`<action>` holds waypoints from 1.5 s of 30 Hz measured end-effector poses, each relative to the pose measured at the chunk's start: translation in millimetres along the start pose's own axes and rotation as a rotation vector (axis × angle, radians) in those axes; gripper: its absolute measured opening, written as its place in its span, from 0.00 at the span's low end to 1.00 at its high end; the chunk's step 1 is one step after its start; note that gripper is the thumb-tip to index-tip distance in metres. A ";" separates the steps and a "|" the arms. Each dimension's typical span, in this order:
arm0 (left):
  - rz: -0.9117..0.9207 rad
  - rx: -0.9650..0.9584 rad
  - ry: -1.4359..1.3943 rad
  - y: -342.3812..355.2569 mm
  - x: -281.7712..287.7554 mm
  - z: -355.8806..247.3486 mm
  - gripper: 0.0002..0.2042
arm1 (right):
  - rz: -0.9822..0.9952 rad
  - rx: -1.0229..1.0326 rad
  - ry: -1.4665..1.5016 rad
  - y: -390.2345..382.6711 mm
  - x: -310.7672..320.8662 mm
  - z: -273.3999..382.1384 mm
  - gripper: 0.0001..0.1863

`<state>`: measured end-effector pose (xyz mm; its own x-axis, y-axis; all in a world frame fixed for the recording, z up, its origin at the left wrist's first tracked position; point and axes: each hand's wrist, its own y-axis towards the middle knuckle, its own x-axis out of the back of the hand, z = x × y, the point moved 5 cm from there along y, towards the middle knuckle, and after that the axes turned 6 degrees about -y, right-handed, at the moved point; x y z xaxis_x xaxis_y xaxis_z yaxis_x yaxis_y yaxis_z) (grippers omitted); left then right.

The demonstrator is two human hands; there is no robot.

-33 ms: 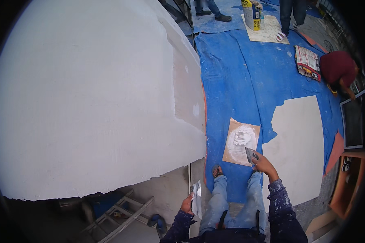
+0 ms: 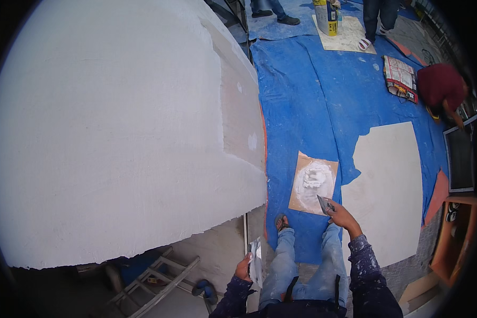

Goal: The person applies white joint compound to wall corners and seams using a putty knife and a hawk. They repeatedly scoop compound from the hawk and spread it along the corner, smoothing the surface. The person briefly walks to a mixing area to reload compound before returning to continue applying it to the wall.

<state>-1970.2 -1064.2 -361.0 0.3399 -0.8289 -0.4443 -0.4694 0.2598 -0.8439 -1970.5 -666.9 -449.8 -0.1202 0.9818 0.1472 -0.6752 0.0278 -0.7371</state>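
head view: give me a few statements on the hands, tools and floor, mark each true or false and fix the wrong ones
1. The right hand holds a flat-bladed tool. True.
2. The left hand is empty. False: the left hand holds a broad metal blade.
3. The brown board with white paste on it lies on the blue sheet. True.
4. The ladder is to the right of the person's legs. False: the ladder is to their left, low in the picture.
5. A co-worker in a dark red top is near the right side of the view. True.
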 end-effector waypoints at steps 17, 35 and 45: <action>0.267 -0.008 -0.594 331.9 171.3 120.0 0.19 | -0.318 0.278 -1.001 419.7 -161.7 -264.2 0.25; -0.289 0.094 -0.320 366.7 195.0 114.1 0.15 | -0.061 0.067 -1.098 456.8 -177.9 -255.3 0.23; -0.344 0.088 -0.221 376.4 186.4 110.3 0.14 | -0.236 0.204 -1.145 471.3 -166.3 -248.1 0.25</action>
<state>-1993.7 -1066.3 -794.6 0.6356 -0.7513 -0.1775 -0.2294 0.0357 -0.9727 -2088.1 -770.4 -985.3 -0.4887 0.2138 0.8458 -0.8587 0.0533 -0.5096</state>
